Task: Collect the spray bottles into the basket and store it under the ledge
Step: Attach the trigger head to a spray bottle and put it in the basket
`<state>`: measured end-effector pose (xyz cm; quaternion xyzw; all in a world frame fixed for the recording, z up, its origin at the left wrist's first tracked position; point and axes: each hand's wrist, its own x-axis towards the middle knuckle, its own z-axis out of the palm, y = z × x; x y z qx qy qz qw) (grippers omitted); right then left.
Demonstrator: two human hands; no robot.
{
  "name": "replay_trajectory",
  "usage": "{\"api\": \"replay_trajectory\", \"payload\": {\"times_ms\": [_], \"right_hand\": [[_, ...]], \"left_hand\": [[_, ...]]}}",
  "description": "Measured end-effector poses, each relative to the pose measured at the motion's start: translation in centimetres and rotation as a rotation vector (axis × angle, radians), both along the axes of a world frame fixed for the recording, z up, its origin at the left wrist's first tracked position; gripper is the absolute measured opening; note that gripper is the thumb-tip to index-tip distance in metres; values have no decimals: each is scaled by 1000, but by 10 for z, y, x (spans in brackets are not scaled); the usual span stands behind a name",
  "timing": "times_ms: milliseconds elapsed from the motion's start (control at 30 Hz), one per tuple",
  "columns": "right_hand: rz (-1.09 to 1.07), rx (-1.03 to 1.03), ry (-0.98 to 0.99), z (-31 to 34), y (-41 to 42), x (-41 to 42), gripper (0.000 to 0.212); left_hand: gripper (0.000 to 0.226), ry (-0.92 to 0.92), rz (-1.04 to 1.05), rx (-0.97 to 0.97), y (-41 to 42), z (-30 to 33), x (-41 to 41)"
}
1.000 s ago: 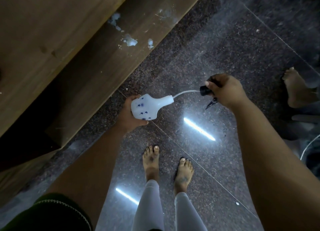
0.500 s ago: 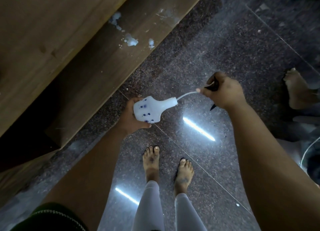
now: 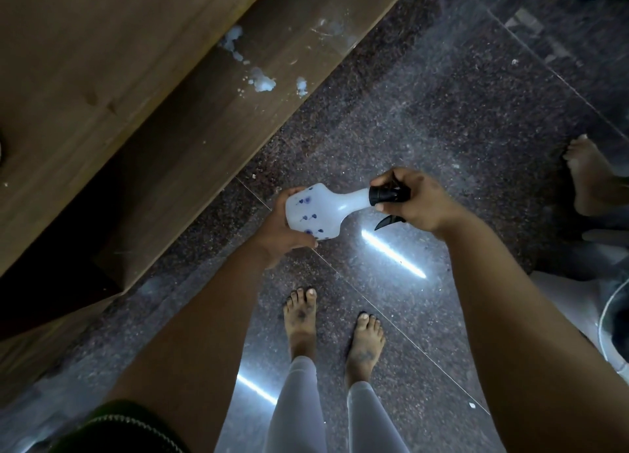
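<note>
A white spray bottle (image 3: pixel 316 211) with small blue flower marks lies sideways in the air above the dark floor. My left hand (image 3: pixel 280 228) cups its wide base from below. My right hand (image 3: pixel 413 202) grips the black spray head (image 3: pixel 386 195), which sits on the bottle's neck with the trigger pointing down. No basket is in view.
A wooden ledge (image 3: pixel 170 119) with white smears runs across the upper left, with a dark gap beneath it at the left. The polished granite floor (image 3: pixel 425 129) reflects ceiling lights. My bare feet (image 3: pixel 333 330) stand below. Another person's foot (image 3: pixel 589 177) is at the right edge.
The spray head was held apart from the bottle, its white tube drawn out. My right hand has moved left and the head now sits on the bottle's neck, with the tube hidden.
</note>
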<state>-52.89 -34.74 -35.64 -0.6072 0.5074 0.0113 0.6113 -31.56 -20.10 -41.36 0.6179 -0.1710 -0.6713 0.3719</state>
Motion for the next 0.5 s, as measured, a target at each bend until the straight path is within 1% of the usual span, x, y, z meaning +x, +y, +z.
{"api": "replay_trajectory", "payload": {"times_ms": [67,133,200,233,300,333,367,433,467,500], "right_hand": [[-5,46,-30,1,-1,-2,31],[-8,63,-29,1,-3,-5,30],[20,52,-10,2,-7,-6,28],[42,47,-8,3,-8,-6,28],[71,22,-10,3,-10,-7,28],[70,13,-17,2,-10,-7,28],[58,17,-39,2,-10,-6,28],[32,44,-94,4,-10,-3,29],[25,57,-117,5,-9,-2,29],[16,69,-134,6,-9,1,29]], "left_hand": [[93,51,-16,22,0,1,1],[86,155,19,71,-2,5,0],[65,321,166,130,-10,10,-2],[54,368,219,133,-15,13,-3],[31,290,199,83,-24,17,-7],[31,243,178,74,-27,17,-8],[42,221,170,93,-28,15,-8],[69,233,189,161,-28,13,-7],[75,239,208,182,-26,12,-5],[76,235,223,186,-26,13,-5]]}}
